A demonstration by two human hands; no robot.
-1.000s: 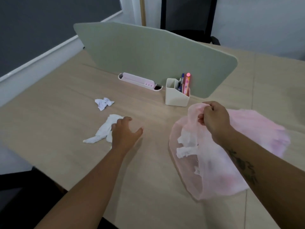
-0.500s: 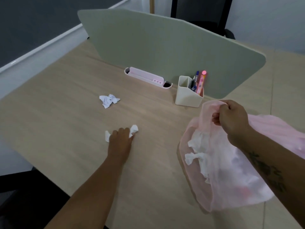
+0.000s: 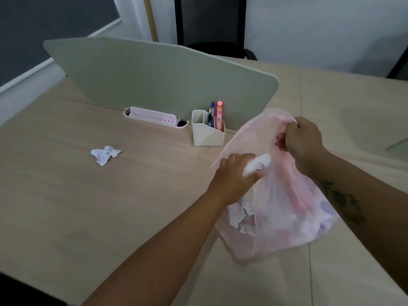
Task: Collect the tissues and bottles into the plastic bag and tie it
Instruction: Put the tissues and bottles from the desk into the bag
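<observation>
My left hand (image 3: 237,175) covers most of the tissue (image 3: 258,164) I hold. Things deep in the pink bag (image 3: 284,217) look blurry through the plastic, so I cannot tell what they are. My arms run off the bottom edge.

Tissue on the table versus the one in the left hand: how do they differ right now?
The loose tissue lies alone on the table, untouched; the held tissue is clutched in the left hand at the mouth of the pink bag. The loose one shows fully; the held one is partly hidden by fingers. Both are white and crumpled.
</observation>
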